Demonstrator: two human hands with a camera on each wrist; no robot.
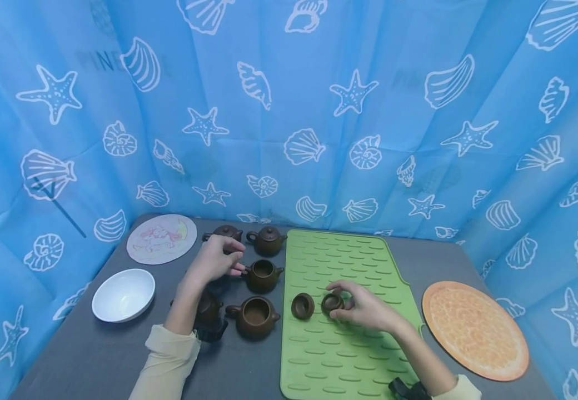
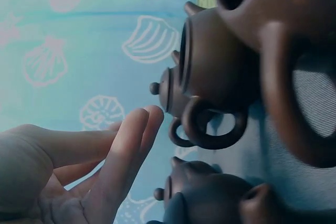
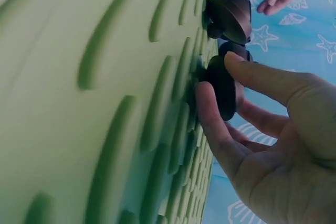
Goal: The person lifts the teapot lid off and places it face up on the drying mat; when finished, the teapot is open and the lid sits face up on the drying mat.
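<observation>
My right hand [image 1: 364,311] pinches a small dark brown teapot lid [image 1: 332,303] between thumb and fingers, low over the green ridged mat [image 1: 319,372]. In the right wrist view the lid [image 3: 223,90] stands on edge between the fingertips. A second brown lid [image 1: 302,306] lies tilted on the mat to its left. My left hand [image 1: 219,258] hovers over the teapots with loosely extended fingers and nothing in them. Near its fingertips is a lidless brown teapot [image 1: 263,276]; another lidless teapot [image 1: 255,318] sits closer to me. Two lidded teapots stand behind, including one [image 1: 269,241] beside the mat.
At the left are a white bowl [image 1: 123,295] and a round pale mat with a drawing [image 1: 162,239]. My left forearm partly covers another dark teapot [image 1: 209,309]. A round orange board [image 1: 475,330] lies at the right. Blue curtain [image 1: 289,111] with white shells hangs behind.
</observation>
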